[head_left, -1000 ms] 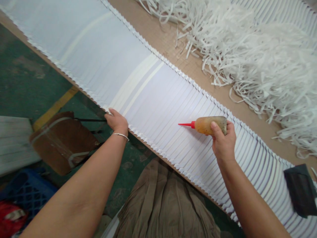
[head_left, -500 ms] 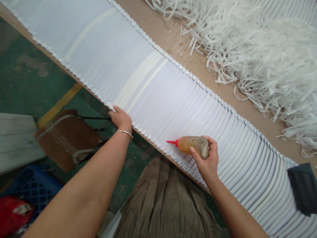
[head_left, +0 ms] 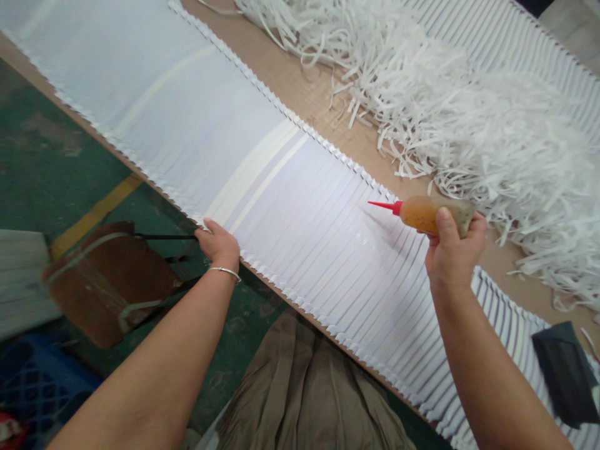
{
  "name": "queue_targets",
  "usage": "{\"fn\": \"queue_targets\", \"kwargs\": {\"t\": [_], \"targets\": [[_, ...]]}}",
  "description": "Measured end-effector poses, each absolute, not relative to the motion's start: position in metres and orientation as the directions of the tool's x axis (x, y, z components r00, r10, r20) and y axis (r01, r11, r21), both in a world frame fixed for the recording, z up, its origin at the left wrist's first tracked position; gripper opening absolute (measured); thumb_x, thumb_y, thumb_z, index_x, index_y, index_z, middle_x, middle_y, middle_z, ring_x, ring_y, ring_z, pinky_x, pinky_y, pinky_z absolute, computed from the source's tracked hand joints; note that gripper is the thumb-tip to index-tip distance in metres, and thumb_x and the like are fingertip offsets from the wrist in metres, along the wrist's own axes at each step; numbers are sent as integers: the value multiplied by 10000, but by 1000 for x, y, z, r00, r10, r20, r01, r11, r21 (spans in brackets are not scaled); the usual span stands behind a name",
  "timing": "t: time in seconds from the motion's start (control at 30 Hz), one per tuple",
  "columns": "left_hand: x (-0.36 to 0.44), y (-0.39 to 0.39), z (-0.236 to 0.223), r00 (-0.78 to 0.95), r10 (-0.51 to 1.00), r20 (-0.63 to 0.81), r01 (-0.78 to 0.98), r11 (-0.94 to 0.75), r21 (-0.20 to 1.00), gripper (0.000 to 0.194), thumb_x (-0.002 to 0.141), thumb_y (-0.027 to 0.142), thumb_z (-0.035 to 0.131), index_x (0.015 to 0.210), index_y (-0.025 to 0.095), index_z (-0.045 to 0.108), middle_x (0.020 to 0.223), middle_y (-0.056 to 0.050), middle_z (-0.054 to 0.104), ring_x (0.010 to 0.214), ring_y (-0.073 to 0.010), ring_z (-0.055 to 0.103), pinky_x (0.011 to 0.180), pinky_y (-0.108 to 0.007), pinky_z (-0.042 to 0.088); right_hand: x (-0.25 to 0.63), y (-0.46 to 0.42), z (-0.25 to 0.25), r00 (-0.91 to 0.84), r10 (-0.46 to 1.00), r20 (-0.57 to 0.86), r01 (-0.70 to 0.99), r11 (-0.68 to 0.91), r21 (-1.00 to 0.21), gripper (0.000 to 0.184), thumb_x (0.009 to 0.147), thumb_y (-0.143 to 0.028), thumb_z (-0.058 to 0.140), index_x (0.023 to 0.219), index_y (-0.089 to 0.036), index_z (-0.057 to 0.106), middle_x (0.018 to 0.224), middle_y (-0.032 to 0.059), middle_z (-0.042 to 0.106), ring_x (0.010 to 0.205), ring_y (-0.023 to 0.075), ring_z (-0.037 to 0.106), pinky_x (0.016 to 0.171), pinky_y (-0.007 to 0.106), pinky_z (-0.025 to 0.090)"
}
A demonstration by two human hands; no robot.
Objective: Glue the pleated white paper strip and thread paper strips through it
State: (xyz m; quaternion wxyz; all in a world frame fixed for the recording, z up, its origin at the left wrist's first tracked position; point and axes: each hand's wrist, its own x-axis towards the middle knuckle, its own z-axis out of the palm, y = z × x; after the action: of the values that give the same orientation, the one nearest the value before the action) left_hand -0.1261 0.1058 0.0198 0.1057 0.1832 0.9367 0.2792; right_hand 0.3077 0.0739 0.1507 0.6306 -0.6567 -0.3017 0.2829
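Observation:
My right hand (head_left: 452, 250) is closed around a squeeze glue bottle (head_left: 415, 212) of amber liquid, tipped on its side. Its red nozzle points left, just above the far part of a long row of overlapping white strips (head_left: 300, 231). Small wet-looking glints show on the strips below the bottle. At the near edge of the row, my left hand (head_left: 218, 242), with a bracelet at the wrist, is closed on the strips' ends. Some of its fingers are hidden.
Brown board (head_left: 323, 94) lies under the strips. Beyond it is a tangled heap of white shreds (head_left: 469, 119). A black object (head_left: 565, 372) rests on the strips at right. On the green floor at left are a brown chair (head_left: 112, 281) and a blue crate (head_left: 42, 375).
My right hand has carried the bottle from the strips' near edge up and right to their far side. My left hand stays at the near edge. The view has shifted slightly.

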Motion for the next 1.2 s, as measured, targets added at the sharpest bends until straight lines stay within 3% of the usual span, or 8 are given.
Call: {"fn": "queue_targets", "kwargs": {"t": [0.13,0.43,0.63,0.9,1.2], "targets": [[-129,107,15,-917,395,-58,292,763,576,206,1057,288,391,934,183,518,1098,-215,695,1185,-341,670,1077,-498,483,328,122,129,647,761,-50,-48,-25,-999,501,749,-489,845,1054,-261,519,1010,-19,639,810,163,685,610,308,615],[-135,106,7,-918,396,-31,307,756,578,209,1052,317,408,871,227,463,1011,-163,689,1159,-319,673,1069,-478,501,326,134,112,637,766,-88,-66,-59,-996,566,701,-480,883,1051,-245,505,990,-19,641,784,150,676,590,294,608],[-133,105,8,-910,413,-29,323,752,575,200,1055,297,384,912,206,491,1097,-198,691,1202,-322,665,1083,-472,489,311,111,121,598,790,-138,-99,-98,-990,555,682,-484,898,1030,-237,544,934,-28,627,757,138,653,519,228,556],[-131,104,10,-904,424,-49,323,755,570,232,1071,299,356,975,176,528,1136,-233,701,1205,-332,675,1090,-495,490,279,58,125,556,807,-198,-106,-168,-980,588,682,-503,900,1076,-229,559,961,-21,621,784,137,631,669,301,592],[-127,103,16,-898,433,-81,311,753,579,248,1078,307,334,1004,176,531,1153,-243,702,1214,-330,677,1083,-505,499,251,-10,111,519,839,-163,140,-271,-952,666,712,-569,852,1208,-231,563,998,-5,618,889,163,603,841,332,533]]}}
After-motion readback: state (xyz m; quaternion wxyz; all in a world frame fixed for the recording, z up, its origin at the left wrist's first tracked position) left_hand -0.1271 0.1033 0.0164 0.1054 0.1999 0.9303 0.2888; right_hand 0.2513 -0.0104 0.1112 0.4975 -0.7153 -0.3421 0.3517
